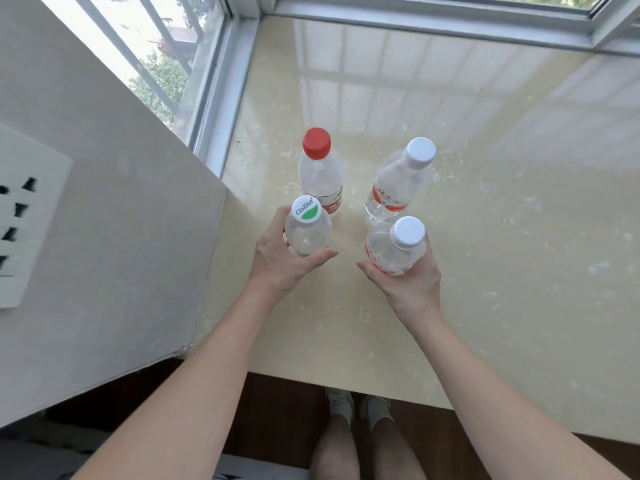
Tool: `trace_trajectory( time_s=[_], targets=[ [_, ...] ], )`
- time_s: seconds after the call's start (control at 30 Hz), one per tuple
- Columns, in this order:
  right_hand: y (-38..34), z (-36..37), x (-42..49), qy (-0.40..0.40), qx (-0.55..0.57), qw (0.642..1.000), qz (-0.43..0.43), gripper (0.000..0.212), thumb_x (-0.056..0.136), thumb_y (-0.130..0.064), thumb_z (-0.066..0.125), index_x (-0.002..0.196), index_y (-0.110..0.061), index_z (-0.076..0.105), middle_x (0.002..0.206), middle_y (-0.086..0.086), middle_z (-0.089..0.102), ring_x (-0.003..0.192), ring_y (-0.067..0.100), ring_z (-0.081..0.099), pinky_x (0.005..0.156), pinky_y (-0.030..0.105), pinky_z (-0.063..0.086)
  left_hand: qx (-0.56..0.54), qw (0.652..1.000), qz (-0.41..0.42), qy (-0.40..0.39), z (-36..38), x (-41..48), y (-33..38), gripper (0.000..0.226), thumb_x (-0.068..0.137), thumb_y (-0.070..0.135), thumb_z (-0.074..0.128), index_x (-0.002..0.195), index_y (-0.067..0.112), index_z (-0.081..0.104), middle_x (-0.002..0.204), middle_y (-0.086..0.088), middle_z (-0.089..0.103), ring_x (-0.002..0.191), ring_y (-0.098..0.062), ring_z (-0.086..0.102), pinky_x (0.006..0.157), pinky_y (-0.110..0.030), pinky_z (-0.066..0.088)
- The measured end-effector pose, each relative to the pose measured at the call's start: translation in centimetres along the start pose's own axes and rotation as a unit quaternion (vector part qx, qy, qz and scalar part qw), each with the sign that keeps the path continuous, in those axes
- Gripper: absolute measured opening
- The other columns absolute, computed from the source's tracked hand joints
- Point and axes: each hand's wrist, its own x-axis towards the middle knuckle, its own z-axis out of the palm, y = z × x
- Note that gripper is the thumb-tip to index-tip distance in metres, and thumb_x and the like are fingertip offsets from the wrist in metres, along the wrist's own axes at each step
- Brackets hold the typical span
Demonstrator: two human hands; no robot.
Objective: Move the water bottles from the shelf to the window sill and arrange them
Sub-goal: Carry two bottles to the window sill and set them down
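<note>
Several clear water bottles stand close together on the cream window sill. At the back left is a red-capped bottle; at the back right a white-capped bottle with a red label. My left hand grips a small bottle with a green-and-white cap in front of the red-capped one. My right hand grips another white-capped, red-labelled bottle at the front right. Both held bottles are upright; whether their bases touch the sill is hidden.
A grey wall with a white socket plate borders the sill on the left. Window frames close the back and left. The sill's front edge runs above dark floor, where my legs and shoes show.
</note>
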Motion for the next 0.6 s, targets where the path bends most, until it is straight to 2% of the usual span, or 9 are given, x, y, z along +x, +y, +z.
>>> trace_trajectory(
  time_s=[0.1,0.23,0.37,0.47,0.6],
  targets=[
    [-0.1,-0.1,0.2,-0.008,-0.011,1.000,0.005,0.068,0.060,-0.022,0.095,0.117,-0.027,0.058,0.105,-0.022,0.066,0.096,-0.012,0.059,0.078,0.002,0.041,0.010,1.000,0.000,-0.002,-0.1,-0.1,0.2,0.062,0.061,0.027,0.093,0.104,0.042,0.050,0.098,0.025,0.062,0.088,0.015,0.057,0.074,-0.001,0.043],
    [-0.1,-0.1,0.0,-0.007,-0.024,1.000,0.001,0.068,0.059,-0.025,0.095,0.116,-0.026,0.060,0.106,-0.019,0.067,0.096,-0.009,0.060,0.080,0.003,0.041,0.034,0.999,0.000,-0.007,-0.4,-0.3,0.2,0.062,0.060,0.033,0.092,0.109,0.031,0.055,0.096,0.025,0.063,0.088,0.012,0.058,0.071,0.000,0.041],
    [-0.1,-0.1,-0.8,-0.007,-0.041,0.999,-0.016,0.068,0.058,-0.026,0.095,0.112,-0.033,0.055,0.106,-0.017,0.065,0.097,-0.003,0.058,0.082,0.003,0.040,0.061,0.998,-0.001,-0.015,-0.8,-0.6,-0.1,0.061,0.060,0.035,0.092,0.111,0.026,0.059,0.094,0.025,0.062,0.088,0.015,0.057,0.069,0.001,0.039],
    [0.0,-0.1,-1.2,-0.016,-0.049,0.999,-0.013,0.070,0.058,-0.028,0.095,0.116,-0.032,0.057,0.112,-0.011,0.067,0.102,0.002,0.060,0.089,0.016,0.046,0.070,0.997,0.001,-0.014,-1.0,-0.9,-0.2,0.062,0.060,0.035,0.092,0.112,0.022,0.060,0.095,0.023,0.063,0.090,0.003,0.059,0.070,0.000,0.039],
    [0.6,-0.1,-1.3,-0.027,-0.069,0.997,-0.005,0.072,0.058,-0.030,0.094,0.121,-0.024,0.060,0.113,-0.006,0.068,0.105,0.012,0.062,0.094,0.033,0.050,0.077,0.997,-0.002,-0.003,-1.0,-1.4,-0.5,0.068,0.058,0.042,0.091,0.115,0.022,0.060,0.097,0.022,0.064,0.092,-0.004,0.061,0.072,-0.003,0.043]
  ],
)
